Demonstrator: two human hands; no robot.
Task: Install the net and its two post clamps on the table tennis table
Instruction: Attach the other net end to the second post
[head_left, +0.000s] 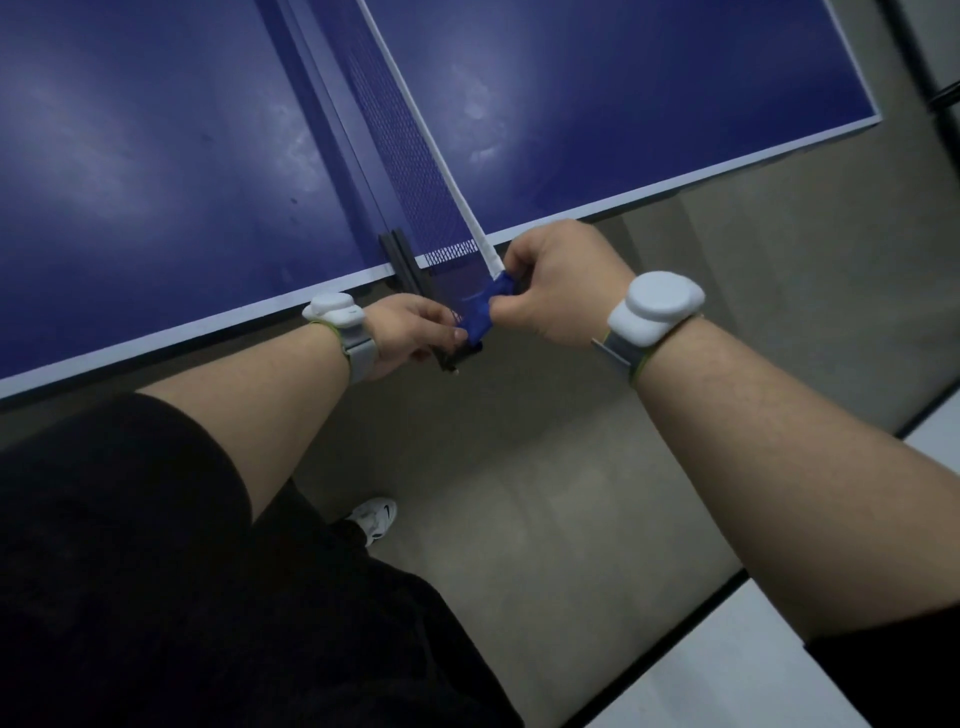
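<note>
Across the blue table, the net runs away from both hands, pinching its near end.

The blue net with a white top edge stands up across the blue table, running away from the hands. Its near end, a blue cloth sleeve, sits between both hands. The black post clamp sits on the table edge, just beside the left hand.
</note>
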